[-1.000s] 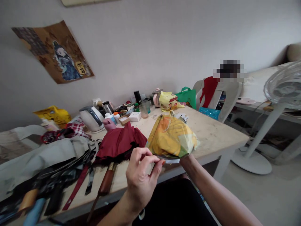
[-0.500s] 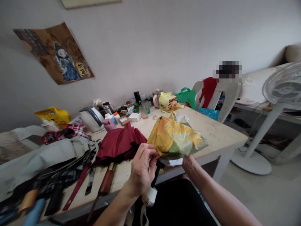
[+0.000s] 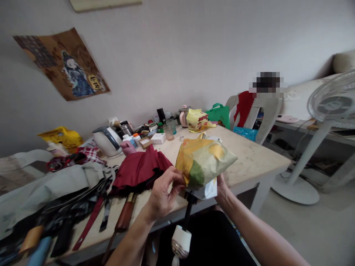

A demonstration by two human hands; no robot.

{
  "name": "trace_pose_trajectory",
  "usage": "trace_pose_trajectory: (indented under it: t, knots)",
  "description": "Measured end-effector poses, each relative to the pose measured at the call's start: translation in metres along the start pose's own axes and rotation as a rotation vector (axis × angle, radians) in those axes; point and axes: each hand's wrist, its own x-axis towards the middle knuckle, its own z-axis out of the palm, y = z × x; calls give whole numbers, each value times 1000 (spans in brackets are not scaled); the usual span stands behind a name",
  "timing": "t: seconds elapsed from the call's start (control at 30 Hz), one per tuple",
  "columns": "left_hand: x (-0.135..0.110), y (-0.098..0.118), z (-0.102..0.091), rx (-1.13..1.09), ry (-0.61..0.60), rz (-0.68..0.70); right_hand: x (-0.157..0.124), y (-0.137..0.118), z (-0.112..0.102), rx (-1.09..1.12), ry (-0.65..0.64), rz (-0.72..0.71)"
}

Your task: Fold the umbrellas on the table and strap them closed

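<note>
I hold a folded yellow, orange and green umbrella (image 3: 203,160) above the near edge of the wooden table (image 3: 249,162). My left hand (image 3: 163,192) pinches the canopy's left edge, fingers closed on the fabric. My right hand (image 3: 220,186) grips the canopy from below on the right, mostly hidden behind it. The umbrella's black shaft and white handle (image 3: 181,242) hang down toward my lap. A dark red umbrella (image 3: 138,170) with a wooden handle lies on the table just left of my left hand.
Grey cloth and straps (image 3: 55,184) pile at the left. A white kettle (image 3: 107,140), cups, bottles and small boxes crowd the table's back. A yellow snack bag (image 3: 197,120) and green bag (image 3: 220,114) stand behind. A white chair (image 3: 263,111) and a standing fan (image 3: 327,111) are at the right.
The umbrella's shaft has slid out and the white handle has dropped lower toward my lap. The canopy has bunched tighter between both hands.
</note>
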Motion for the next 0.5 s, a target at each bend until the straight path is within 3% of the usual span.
trace_pose_trajectory:
  t: [0.27, 0.5]
  knots:
    - [7, 8, 10, 425, -18, 91, -6, 5, 8, -46, 58, -35]
    - [8, 11, 7, 379, 101, 63, -1, 13, -4, -122, 109, -66]
